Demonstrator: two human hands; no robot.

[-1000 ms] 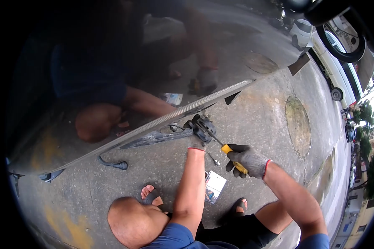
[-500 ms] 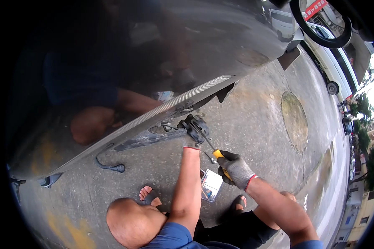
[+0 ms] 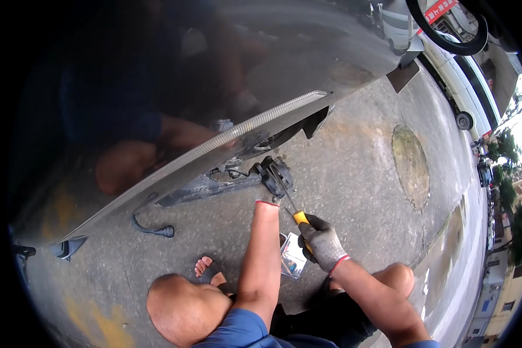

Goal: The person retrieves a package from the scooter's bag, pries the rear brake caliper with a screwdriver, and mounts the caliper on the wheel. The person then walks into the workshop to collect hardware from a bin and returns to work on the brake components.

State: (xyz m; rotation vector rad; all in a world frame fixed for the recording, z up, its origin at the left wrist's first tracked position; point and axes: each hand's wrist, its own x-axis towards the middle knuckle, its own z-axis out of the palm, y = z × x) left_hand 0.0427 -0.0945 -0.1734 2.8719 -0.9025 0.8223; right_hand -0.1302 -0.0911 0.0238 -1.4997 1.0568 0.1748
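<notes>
My left hand [image 3: 266,191], in a grey glove with dark fingers, is closed around a dark, roundish mechanical part [image 3: 280,176] below the vehicle's lower edge. What kind of part it is, I cannot make out. A screwdriver [image 3: 300,217] with a yellow handle is gripped in my right hand [image 3: 323,242], gloved the same way. Its shaft slants up and left to the part, where the tip seems to touch; the exact contact is hidden. A long dark bar [image 3: 209,190] extends leftward from beside my left hand.
A dark, glossy vehicle panel [image 3: 203,69] with a ribbed light strip [image 3: 267,120] rises above. A black cable with a plug [image 3: 165,231] hangs at left. An open white box [image 3: 294,255] of small items lies near my feet. A white van [image 3: 464,75] stands at right.
My right hand has shifted slightly left with the screwdriver, whose shaft stands a little steeper. My right knee has come further into view. The left hand keeps its hold on the dark part.
</notes>
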